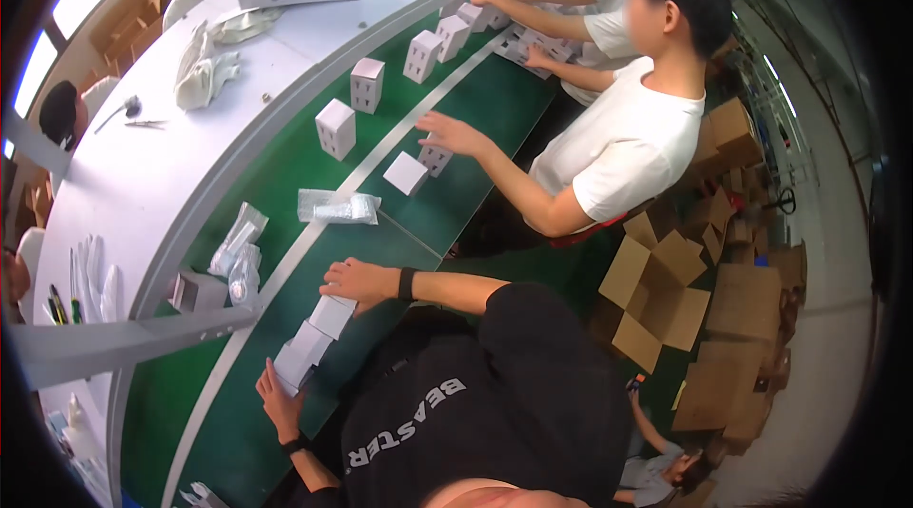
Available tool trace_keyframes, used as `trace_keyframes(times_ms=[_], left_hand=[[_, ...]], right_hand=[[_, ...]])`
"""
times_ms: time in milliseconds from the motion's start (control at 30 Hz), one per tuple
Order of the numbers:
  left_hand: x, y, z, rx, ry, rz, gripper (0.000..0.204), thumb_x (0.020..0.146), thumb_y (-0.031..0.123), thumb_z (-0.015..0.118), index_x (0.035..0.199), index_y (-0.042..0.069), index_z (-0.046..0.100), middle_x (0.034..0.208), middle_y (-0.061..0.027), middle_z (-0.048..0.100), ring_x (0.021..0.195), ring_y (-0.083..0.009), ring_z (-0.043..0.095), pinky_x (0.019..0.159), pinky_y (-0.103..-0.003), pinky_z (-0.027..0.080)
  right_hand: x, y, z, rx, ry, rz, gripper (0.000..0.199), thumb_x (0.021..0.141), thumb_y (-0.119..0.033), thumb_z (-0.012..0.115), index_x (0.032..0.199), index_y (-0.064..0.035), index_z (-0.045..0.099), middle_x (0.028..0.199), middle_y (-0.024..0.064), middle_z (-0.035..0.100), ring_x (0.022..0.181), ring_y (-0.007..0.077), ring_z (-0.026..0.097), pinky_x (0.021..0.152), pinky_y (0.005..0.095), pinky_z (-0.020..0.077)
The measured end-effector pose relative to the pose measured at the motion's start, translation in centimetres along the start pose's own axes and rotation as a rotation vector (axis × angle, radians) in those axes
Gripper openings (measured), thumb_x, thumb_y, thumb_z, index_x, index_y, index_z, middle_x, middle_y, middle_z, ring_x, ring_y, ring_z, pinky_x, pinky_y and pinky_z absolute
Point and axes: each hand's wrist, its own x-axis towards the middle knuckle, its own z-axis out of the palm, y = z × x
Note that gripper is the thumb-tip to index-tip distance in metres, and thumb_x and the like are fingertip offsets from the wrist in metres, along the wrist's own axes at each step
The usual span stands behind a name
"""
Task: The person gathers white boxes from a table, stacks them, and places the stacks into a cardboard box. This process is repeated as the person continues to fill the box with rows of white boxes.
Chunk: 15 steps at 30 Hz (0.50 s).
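Note:
Three small white boxes (pixel 310 344) stand in a slanting row, end against end, on the dark green worktop (pixel 380 251) close to my body. My right hand (pixel 359 283) curls over the far end of the row, its fingers on the last box. At the near end, my left hand (pixel 280 405) has fingers and thumb around the corner of the nearest box. The row sits between both hands, and the undersides of the boxes are hidden. Beyond my right hand lies a clear bubble-wrap pouch (pixel 339 207) with a white item inside.
More wrapped pouches (pixel 242 246) and an open white box (pixel 198 291) sit left on the green belt, near a grey metal bar (pixel 143 346). Several white boxes (pixel 335 128) line the belt farther off. A co-worker (pixel 618 137) reaches toward two boxes. Cardboard cartons (pixel 656 289) stand right.

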Motion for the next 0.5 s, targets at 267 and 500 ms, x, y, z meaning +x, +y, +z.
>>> trace_keyframes(times_ms=[267, 500], left_hand=[[1.2, -0.2, 0.2, 0.017, 0.021, -0.063, 0.095, 0.058, 0.026, 0.093, 0.141, 0.009, 0.048, 0.131, -0.0118, 0.057, 0.125, -0.0361, 0.049, 0.096, -0.048, 0.051], [5.1, -2.5, -1.1, -0.031, -0.072, 0.218, 0.092, 0.054, 0.033, 0.093, 0.134, 0.011, 0.053, 0.124, -0.0099, 0.06, 0.119, -0.0363, 0.052, 0.093, -0.049, 0.051]], right_hand=[[0.8, -0.6, -0.1, 0.02, -0.021, 0.058, 0.082, 0.059, -0.039, 0.09, 0.13, -0.0238, 0.053, 0.112, 0.0077, 0.055, 0.111, 0.0327, 0.052, 0.078, 0.0447, 0.0504], [-4.1, -5.6, 2.6, 0.046, 0.088, 0.327, 0.08, 0.06, -0.037, 0.09, 0.129, -0.0228, 0.054, 0.115, 0.009, 0.055, 0.113, 0.0338, 0.05, 0.081, 0.0455, 0.0545]])
